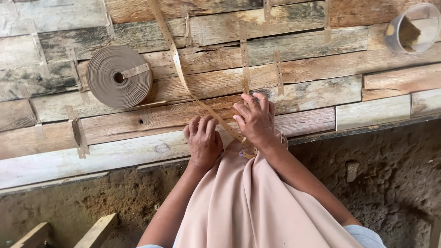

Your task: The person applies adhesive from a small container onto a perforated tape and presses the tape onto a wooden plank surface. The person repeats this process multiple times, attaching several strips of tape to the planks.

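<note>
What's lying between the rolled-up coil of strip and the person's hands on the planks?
In the head view, mostly bare plank lies between the coil and the left hand; the long strip runs alongside.

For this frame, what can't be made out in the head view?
- Strip: its far end is cut off by the top edge; its near end is hidden under the right hand.
- Left hand: fingers curled under, so whether it holds anything is hidden.
- Jar: cut off by the right edge; its brown contents are too blurred to identify.
- Roll: its loose end is too small to trace.
</note>
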